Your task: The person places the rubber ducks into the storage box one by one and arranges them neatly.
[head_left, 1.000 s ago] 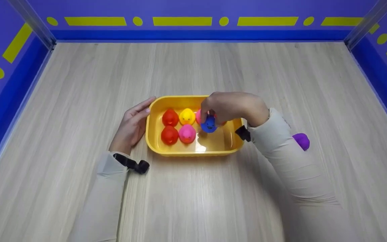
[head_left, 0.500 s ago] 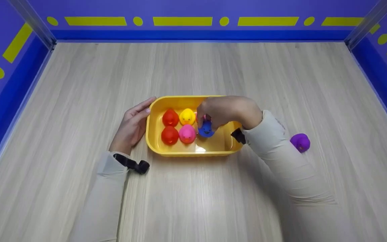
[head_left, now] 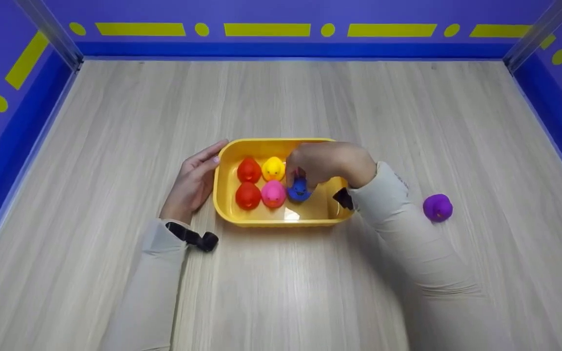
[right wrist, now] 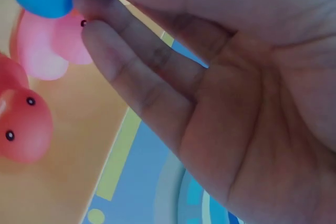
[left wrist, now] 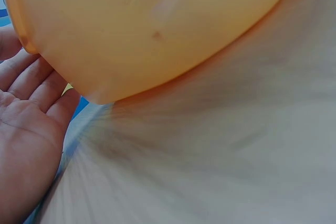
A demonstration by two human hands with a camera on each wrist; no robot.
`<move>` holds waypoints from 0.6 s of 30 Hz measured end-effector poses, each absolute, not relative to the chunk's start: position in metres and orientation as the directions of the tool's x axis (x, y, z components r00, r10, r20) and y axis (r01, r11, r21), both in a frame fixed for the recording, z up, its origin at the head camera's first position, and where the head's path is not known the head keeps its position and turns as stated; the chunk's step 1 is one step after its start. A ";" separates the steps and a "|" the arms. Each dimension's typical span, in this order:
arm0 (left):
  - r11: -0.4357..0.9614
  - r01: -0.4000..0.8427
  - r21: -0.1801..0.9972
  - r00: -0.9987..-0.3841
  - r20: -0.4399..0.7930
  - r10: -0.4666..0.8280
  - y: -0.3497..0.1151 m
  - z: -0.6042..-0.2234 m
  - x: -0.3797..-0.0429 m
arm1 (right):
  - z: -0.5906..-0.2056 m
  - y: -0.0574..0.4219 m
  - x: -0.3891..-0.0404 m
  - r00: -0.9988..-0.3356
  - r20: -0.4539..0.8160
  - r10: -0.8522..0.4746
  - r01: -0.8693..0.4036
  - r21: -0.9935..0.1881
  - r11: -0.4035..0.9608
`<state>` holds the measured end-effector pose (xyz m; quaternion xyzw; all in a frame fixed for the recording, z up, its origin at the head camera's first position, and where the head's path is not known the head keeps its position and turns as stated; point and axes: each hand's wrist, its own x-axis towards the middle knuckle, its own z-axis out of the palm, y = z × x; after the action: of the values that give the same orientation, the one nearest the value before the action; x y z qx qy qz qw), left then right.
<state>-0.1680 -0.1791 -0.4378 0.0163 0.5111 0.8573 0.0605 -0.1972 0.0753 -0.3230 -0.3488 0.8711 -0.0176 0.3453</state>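
In the head view, my right hand (head_left: 327, 163) reaches over a yellow plastic tub (head_left: 286, 223) and pinches a blue rubber duck (head_left: 299, 190) low inside it. Next to that duck sits a pink duck (head_left: 273, 194); a yellow duck (head_left: 273, 168) and two red ducks, a rear one (head_left: 249, 170) and a front one (head_left: 248, 196), fill the left side. Behind my right hand, another pink duck (right wrist: 42, 51) and a red duck (right wrist: 26, 124) show in the right wrist view. My left hand (head_left: 193, 180) rests against the tub's left end with straight fingers.
A purple rubber duck (head_left: 437, 208) stands on the wood-grain table (head_left: 281, 292), right of the tub and beside the right sleeve. Blue and purple panels (head_left: 281, 48) with yellow marks wall the table at the back and sides.
My right hand has lowered the blue duck slightly towards the front left, beside the front pink duck. The right forearm has shifted left, uncovering the purple duck. My left hand stays at the tub.
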 end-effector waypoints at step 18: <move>-0.486 -0.092 0.869 -0.991 -0.033 0.128 -0.179 -0.437 -0.167 | -0.331 0.072 -0.195 -0.504 -0.593 -0.628 -0.602 -0.280 0.747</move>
<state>-0.1669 -0.1787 -0.4371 0.0181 0.5027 0.8619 0.0636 -0.1952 0.0725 -0.3311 -0.3549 0.8669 -0.0186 0.3496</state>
